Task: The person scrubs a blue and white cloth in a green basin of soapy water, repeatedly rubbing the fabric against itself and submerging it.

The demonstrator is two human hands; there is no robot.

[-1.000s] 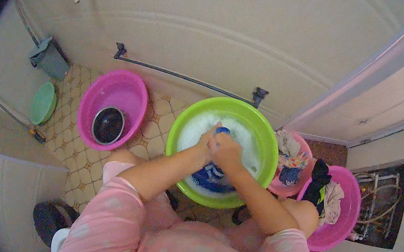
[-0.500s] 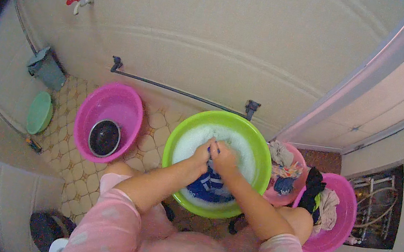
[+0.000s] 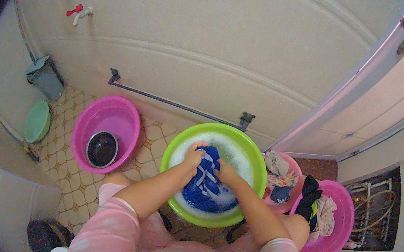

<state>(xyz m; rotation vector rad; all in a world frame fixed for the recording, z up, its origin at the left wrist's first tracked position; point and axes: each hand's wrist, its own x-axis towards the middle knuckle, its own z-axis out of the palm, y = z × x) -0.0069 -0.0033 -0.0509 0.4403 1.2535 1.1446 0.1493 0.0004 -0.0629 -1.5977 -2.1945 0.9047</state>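
Observation:
Between my knees stands a lime-green basin (image 3: 165, 194) of foamy, sudsy water (image 3: 239, 156). A wet blue garment (image 3: 203, 182) with white stripes and lettering is bunched in it, partly lifted above the foam. My left hand (image 3: 193, 157) is closed on the garment's upper left edge. On the other side my right hand (image 3: 226, 173) grips its right edge, the fingertips partly hidden in the folds. The lower part of the cloth lies in the suds.
At left, a magenta basin (image 3: 86, 122) holds a dark-bottomed metal bowl (image 3: 102, 150). To the right are a pink tub (image 3: 297, 170) and another magenta basin (image 3: 338, 239), both with clothes. A grey pipe (image 3: 173, 103) runs low along the wall, below a red-handled tap (image 3: 78, 12).
My hands were close together over the foam and are now apart. More of the blue garment has come up between them. The whole view has shifted slightly, the basins sitting lower.

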